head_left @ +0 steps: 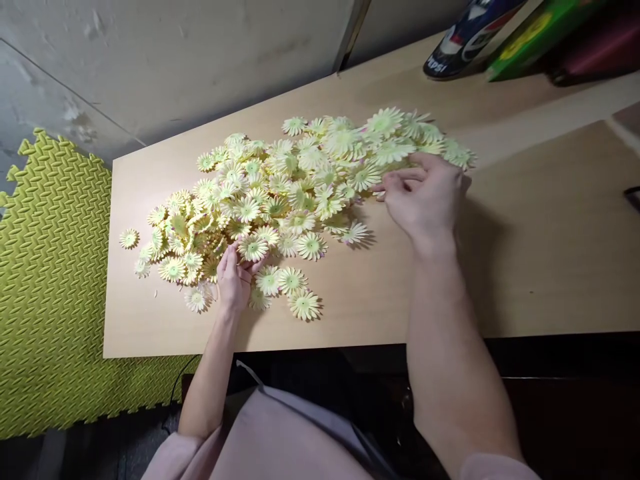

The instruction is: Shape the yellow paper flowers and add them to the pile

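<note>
Yellow flowers [300, 193] heaped on table [525, 267]; left hand [234, 275] grip pinches one flower [253, 248], right hand [425, 195] closes on flowers; near-edge strays may get swept off.

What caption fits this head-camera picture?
Left hand and right hand touch a heap of yellow flowers on a wooden table.

"pepsi" — on the blue bottle [467, 40]

Pale wooden table [525, 267], green foam floor mat [50, 287], grey wall [175, 60]
</note>
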Available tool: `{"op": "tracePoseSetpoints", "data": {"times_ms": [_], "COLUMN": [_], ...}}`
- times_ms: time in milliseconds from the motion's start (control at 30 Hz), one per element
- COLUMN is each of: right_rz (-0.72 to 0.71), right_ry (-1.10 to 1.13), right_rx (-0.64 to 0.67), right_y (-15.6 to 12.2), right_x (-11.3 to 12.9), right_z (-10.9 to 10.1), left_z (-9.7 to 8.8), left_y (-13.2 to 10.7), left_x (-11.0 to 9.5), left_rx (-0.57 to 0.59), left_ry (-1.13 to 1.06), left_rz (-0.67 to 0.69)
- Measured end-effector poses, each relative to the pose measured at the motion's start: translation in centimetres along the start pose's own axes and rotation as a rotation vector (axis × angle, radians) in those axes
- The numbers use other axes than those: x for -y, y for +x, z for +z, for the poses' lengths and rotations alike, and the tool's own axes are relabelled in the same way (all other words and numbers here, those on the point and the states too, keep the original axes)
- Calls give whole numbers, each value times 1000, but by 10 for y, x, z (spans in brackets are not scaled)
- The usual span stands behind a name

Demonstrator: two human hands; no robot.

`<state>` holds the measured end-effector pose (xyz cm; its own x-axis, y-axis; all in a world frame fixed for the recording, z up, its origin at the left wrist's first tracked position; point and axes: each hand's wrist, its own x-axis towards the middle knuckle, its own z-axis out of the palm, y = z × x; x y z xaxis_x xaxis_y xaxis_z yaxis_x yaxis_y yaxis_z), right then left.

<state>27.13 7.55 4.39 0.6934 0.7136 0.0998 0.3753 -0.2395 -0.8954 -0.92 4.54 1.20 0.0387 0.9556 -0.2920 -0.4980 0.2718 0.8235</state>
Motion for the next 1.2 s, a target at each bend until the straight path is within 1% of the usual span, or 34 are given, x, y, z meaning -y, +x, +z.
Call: {"op": "tracePoseSetpoints", "data": {"times_ms": [67, 100, 133, 167, 200, 233, 267, 333, 367, 400, 467, 533, 567, 733, 867, 967, 1200], "right_rz": [-114, -172, -207, -248, -295, -324, -334, -299, -251, -189, -71, -5, 6, -32, -54, -80, -110], "right_ry": [-170, -234, -270, -273, -231, -142, -17, 295, 411, 504, 617, 669, 682, 675, 686, 674, 664], "right_rx": [-21, -70, -151, -204, -203, -176, -64, 344, 523, 643, 764, 786, 783, 783, 790, 774, 766], "right_y": [-10, -19, -29, -40, -52, -63, -74, -93, -101, -107, -115, -118, -118, -116, -115, -116, -116], "right_x": [1, 2, 5, 8, 12, 16, 19, 24, 24, 24, 20, 15, 13, 7, 5, 4, 6], "right_z": [-4, -6, -5, -3, 0, 6, 12, 29, 38, 47, 61, 69, 71, 67, 63, 62, 62], "left_z": [-1, -1, -1, -1, -1, -1, 0, 0, 0, 0, 0, 1, 1, 3, 4, 4, 4], "left_y": [0, 0, 0, 0, 0, 0, -1, -3, -4, -5, -7, -8, -9, -12, -12, -12, -13], "left_x": [0, 0, 1, 1, 1, 1, 1, 2, 3, 3, 5, 5, 5, 2, 0, 0, 1], "left_rx": [3, 6, 14, 26, 39, 50, 61, 89, 103, 116, 135, 151, 165, 288, 335, 348, 306], "left_ry": [18, 29, 36, 42, 48, 59, 79, 142, 177, 208, 250, 285, 308, 430, 454, 437, 378], "left_rz": [1, 3, 5, 7, 11, 20, 34, 75, 101, 124, 158, 176, 180, 196, 227, 227, 191]}}
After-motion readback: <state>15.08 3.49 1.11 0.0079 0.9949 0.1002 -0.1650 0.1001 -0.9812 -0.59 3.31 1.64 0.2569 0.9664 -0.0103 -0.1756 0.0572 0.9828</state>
